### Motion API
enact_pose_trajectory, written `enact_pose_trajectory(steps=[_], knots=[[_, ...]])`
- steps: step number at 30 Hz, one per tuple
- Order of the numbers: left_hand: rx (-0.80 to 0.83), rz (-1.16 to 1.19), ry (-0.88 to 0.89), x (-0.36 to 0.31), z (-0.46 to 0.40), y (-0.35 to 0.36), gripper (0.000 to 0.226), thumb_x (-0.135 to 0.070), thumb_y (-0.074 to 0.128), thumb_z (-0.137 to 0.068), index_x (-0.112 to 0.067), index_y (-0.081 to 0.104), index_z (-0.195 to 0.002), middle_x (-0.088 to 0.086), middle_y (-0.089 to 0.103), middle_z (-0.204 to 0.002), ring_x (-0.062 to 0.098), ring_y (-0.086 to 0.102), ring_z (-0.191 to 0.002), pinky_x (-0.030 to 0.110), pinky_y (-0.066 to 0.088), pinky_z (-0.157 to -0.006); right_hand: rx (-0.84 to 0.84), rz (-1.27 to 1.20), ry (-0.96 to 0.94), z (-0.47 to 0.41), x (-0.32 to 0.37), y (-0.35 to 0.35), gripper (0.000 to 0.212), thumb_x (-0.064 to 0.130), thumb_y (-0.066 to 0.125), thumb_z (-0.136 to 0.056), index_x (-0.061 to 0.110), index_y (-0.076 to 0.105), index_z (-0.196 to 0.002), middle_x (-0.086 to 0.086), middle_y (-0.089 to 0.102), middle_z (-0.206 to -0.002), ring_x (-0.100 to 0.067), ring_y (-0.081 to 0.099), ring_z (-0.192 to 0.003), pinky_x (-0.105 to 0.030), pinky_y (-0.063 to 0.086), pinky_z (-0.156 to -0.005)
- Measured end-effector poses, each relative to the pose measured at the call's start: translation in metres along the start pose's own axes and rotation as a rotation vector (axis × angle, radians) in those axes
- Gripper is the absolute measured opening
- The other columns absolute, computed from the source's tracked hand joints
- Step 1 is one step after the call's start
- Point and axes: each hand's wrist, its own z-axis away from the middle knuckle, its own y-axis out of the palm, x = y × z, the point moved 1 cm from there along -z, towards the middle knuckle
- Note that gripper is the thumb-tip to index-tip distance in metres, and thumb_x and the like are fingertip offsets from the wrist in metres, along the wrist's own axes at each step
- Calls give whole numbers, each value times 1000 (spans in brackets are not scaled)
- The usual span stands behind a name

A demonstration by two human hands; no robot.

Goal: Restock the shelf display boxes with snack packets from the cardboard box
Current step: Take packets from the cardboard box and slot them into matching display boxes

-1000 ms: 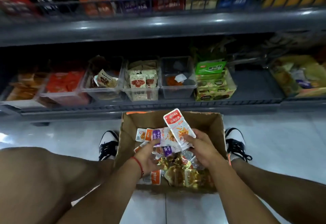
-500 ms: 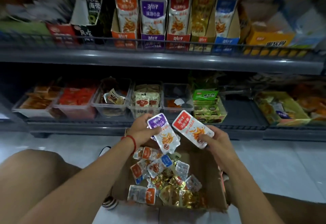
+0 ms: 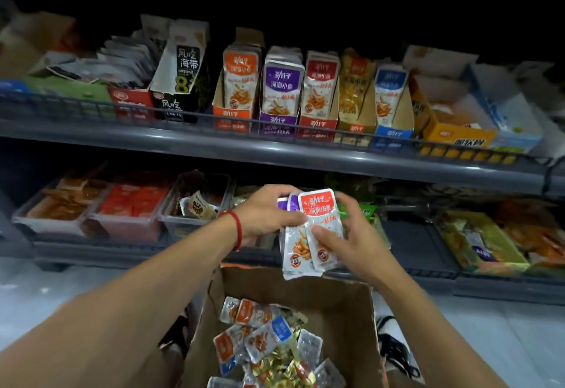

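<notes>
My left hand and my right hand hold two snack packets together, upright, above the cardboard box. The red-topped packet lies in front under my right thumb. The purple-topped packet sits behind it, pinched by my left hand. Several loose packets lie in the box. On the upper shelf stand display boxes: orange, purple, red, yellow, blue.
A grey rail fronts the upper shelf. On the lower shelf sit clear tubs of snacks and a yellow carton. A dark seaweed box stands left of the display boxes. My shoe rests beside the cardboard box.
My view has tilted up toward the shelves. Both hands rose from the box and came together, so the purple and red packets now overlap as one stack.
</notes>
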Motion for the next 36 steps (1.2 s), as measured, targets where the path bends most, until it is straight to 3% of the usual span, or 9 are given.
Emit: enact_pose_trajectory(steps=[3,7,10,12,15,18,22,25,36], knots=[[71,-45,31,-17,-7,-6,34,-10,79,-85,-17,68,-116,5,76,-107,20,75,-96,41,61,-86,-19,215,-97,-13,23,-21,85,30,81,-85,49,27,-148,17,64,-112,10,66,-92,-19,59,-69],[-52,69,62,-28,-17,-18,37,-8,80,-83,-16,68,-117,6,78,-101,19,76,-92,42,61,-86,-59,488,-109,-33,54,-49,45,36,80,-84,38,53,-120,13,70,-98,6,68,-79,-21,59,-62],[-215,180,53,-35,-23,-29,32,-7,78,-85,-14,68,-115,5,78,-100,20,75,-94,42,60,-90,-78,448,-111,-50,85,-78,18,31,71,-91,29,58,-104,3,76,-89,-3,72,-76,-28,61,-64],[-271,239,59,-41,-23,-36,28,-6,78,-85,-14,69,-111,5,77,-101,21,74,-96,37,59,-89,-100,364,-171,-60,111,-95,8,26,65,-95,23,60,-101,3,77,-89,-2,72,-75,-22,57,-60],[-293,299,66,-46,-18,-41,25,-5,77,-86,-18,69,-106,3,77,-99,17,74,-93,30,60,-79,-222,312,-370,-89,149,-115,11,15,62,-98,6,60,-105,1,73,-91,2,71,-78,-19,58,-62],[-301,309,70,-48,-16,-42,24,-7,77,-87,-21,69,-105,1,78,-97,15,75,-90,29,61,-76,-321,349,-460,-128,176,-124,12,19,62,-99,10,59,-106,3,70,-99,-6,72,-86,-28,62,-71],[-342,297,63,-48,-17,-45,24,-7,76,-87,-21,68,-104,1,78,-94,15,75,-87,31,61,-75,-396,491,-454,-175,188,-121,8,25,64,-99,22,58,-103,3,68,-100,-7,68,-87,-21,57,-69],[-366,292,32,-47,-19,-49,26,-9,77,-86,-22,68,-107,1,78,-96,17,75,-90,37,61,-80,-405,623,-437,-199,179,-111,9,27,65,-98,28,58,-104,5,66,-100,-12,67,-91,-31,57,-79],[-367,296,8,-47,-18,-55,28,-14,77,-87,-23,66,-112,0,76,-99,16,73,-95,32,59,-77,-468,856,-487,-234,140,-95,25,30,68,-94,18,65,-116,-6,69,-116,-22,66,-105,-43,57,-88]])
